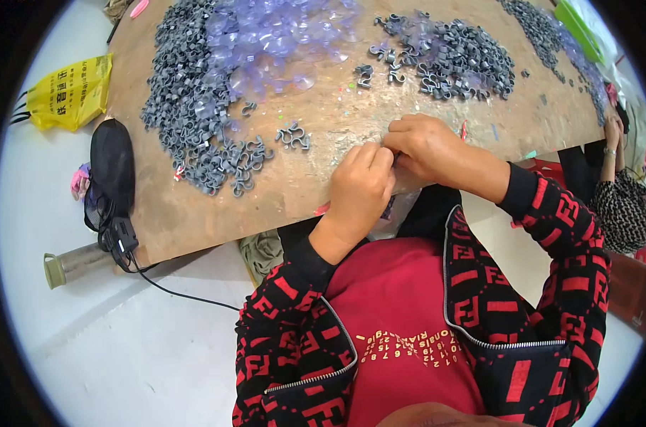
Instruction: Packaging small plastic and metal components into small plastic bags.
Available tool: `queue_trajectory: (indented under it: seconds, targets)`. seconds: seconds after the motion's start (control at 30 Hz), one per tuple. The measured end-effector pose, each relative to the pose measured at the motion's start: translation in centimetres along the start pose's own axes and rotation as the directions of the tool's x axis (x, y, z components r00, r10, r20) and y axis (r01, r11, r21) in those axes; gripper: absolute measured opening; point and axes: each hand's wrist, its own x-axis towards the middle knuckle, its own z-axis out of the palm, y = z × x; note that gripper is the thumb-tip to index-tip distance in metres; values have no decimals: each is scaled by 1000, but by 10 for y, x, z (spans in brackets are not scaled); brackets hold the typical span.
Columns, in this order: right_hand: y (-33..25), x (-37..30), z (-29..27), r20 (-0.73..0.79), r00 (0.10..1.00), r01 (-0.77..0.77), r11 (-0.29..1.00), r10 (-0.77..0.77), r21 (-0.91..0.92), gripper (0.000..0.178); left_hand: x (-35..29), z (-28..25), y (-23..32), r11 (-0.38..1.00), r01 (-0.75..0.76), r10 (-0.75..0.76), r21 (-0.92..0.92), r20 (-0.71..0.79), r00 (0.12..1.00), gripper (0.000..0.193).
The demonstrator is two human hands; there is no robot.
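My left hand and my right hand meet fingertip to fingertip at the near edge of a worn wooden table. Their fingers are curled tight around something small that stays hidden between them. A pile of grey plastic clips lies to the left, with a few loose clips closest to my left hand. Clear purple suction cups are heaped behind them. A second heap of grey clips sits beyond my right hand.
A black pouch and a black adapter with a cable hang at the table's left edge. A yellow bag and a metal flask lie on the white floor. Another person sits at the right.
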Motion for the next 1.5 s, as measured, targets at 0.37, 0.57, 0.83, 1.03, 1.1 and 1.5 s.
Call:
queue_trajectory:
  seconds: [0.37, 0.57, 0.83, 1.03, 1.1, 1.5]
  targets:
    - [-8, -27, 15, -101, 966, -188, 918, 237, 350, 16, 0, -5, -7, 951, 206, -208, -231, 13, 978, 16]
    - [-20, -47, 19, -246, 919, -127, 822, 308, 555, 26, -13, -12, 4, 902, 249, -276, -354, -29, 961, 24]
    - [23, -34, -8, -247, 930, -127, 868, 273, 480, 20, -58, -7, 41, 996, 23, -16, -83, 75, 997, 15]
    - [31, -15, -4, -339, 874, -179, 879, 349, 443, 18, -75, 24, 34, 997, 70, -63, -38, 179, 982, 15]
    - [27, -20, 6, -414, 857, -98, 886, 306, 453, 17, -71, 29, 45, 891, 333, -218, -310, 352, 910, 16]
    - [1, -93, 11, -258, 767, -145, 550, 588, 822, 16, -93, 33, -33, 909, 119, -265, 400, 333, 905, 19]
